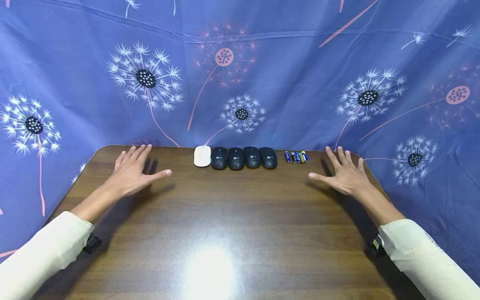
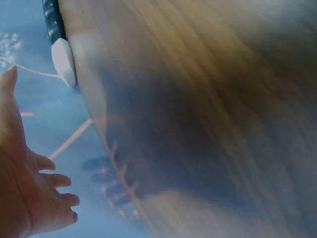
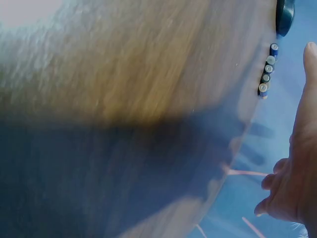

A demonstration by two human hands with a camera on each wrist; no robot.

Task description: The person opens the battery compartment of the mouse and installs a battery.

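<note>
My left hand [image 1: 131, 173] is spread wide with the thumb out, holding nothing; my right hand [image 1: 346, 175] is just as splayed and bare. Nearest my left is a white mouse [image 1: 202, 156], first in a row with four black mice [image 1: 236, 159] along the table's [image 1: 240, 200] far edge. Nearest my right lie small batteries [image 1: 296, 157], bunched near the last black mouse. A blue dandelion-print cloth [image 1: 281, 62] rises right behind that edge, walling off the back and sides. My pale sleeves [image 1: 48, 250] run out of frame and partly cover the dark wrist devices [image 1: 91, 243]. Battery labels are too small to read, glare washes out the near tabletop, and both wrist views cut off the black mice.
</note>
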